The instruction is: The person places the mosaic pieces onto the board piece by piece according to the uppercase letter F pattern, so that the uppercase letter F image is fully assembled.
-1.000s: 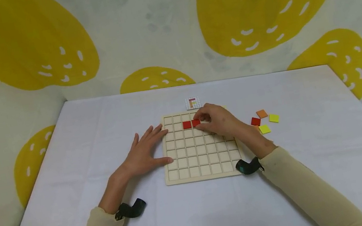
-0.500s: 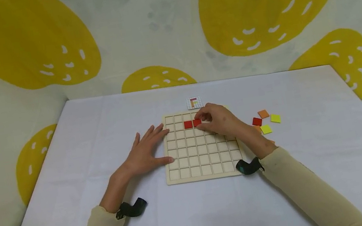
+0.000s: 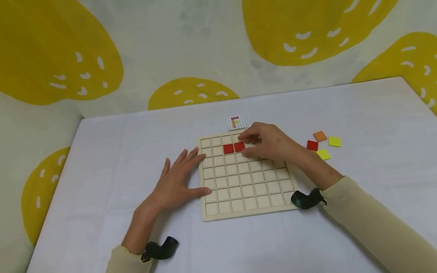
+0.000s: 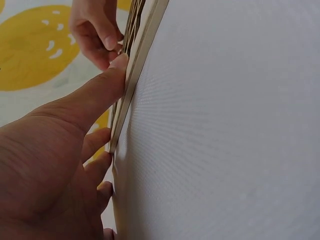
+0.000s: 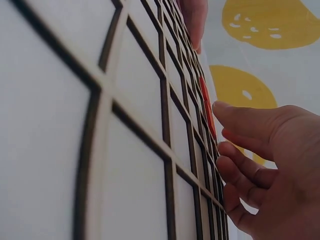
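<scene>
1. Since the earlier frame, the right hand (image 3: 270, 144) has eased slightly away from the right red tile (image 3: 239, 146), whose face now shows more fully; the left hand (image 3: 174, 183) keeps its place.
2. The right hand is released: its fingers are loosely bent, with thumb and forefinger apart just beside that tile and nothing pinched between them.
3. The left hand is also released, its fingers spread and the fingertips and thumb resting on the left edge of the wooden grid board (image 3: 229, 193).
4. Both the right red tile and the left red tile (image 3: 228, 148) lie flat side by side on the board, in the second row from its far edge, at the third and fourth cells from the left.
5. A small pattern card (image 3: 236, 122) lies just beyond the board's far edge.
6. To the right of the board, near the right forearm, lie a loose red tile (image 3: 312, 145), an orange tile (image 3: 320, 136) and two yellow tiles (image 3: 334, 142).
7. Everything rests on a white-covered desk (image 3: 241, 264); behind it stands a pale backdrop (image 3: 184, 40) printed with large yellow fruit shapes.
</scene>
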`<state>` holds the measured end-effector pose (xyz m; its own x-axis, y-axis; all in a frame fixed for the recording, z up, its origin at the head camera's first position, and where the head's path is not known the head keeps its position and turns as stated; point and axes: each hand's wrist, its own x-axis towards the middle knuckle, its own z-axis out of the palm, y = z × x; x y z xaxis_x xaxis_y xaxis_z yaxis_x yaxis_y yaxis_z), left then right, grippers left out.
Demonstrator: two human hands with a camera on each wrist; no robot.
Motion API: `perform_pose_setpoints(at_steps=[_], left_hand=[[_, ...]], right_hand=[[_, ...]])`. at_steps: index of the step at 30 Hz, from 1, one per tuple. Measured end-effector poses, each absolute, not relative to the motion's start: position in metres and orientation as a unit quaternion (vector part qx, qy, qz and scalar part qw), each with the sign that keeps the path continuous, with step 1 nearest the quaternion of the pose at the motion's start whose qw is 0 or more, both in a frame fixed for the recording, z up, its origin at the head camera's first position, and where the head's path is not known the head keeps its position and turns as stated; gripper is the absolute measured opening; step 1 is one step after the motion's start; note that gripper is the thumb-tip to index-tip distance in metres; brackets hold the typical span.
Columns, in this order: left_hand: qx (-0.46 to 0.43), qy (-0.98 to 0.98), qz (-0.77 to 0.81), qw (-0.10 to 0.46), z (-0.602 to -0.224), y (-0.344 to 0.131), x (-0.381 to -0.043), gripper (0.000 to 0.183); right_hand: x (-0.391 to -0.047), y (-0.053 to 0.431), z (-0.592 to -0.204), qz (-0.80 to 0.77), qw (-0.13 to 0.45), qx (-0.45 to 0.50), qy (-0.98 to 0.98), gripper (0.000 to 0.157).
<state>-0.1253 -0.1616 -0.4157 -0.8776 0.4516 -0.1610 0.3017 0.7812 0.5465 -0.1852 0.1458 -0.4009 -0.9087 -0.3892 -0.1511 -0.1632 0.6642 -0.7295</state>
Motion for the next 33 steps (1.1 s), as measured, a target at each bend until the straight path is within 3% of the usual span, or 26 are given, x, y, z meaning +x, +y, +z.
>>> perform_pose_setpoints(at_steps=[12,33], left_hand=[[0.203,0.932,0.263,0.143,-0.413,-0.161,-0.125,0.092],[0.204,0.932,0.263,0.141,-0.415,-0.16,-0.123,0.092]], right_hand=[[-0.177,0.173,-0.399,-0.406,0.11,-0.151,0.895,0.03],[-0.163,0.22,-0.392,-0.373,0.092,-0.134,0.913,0.028]])
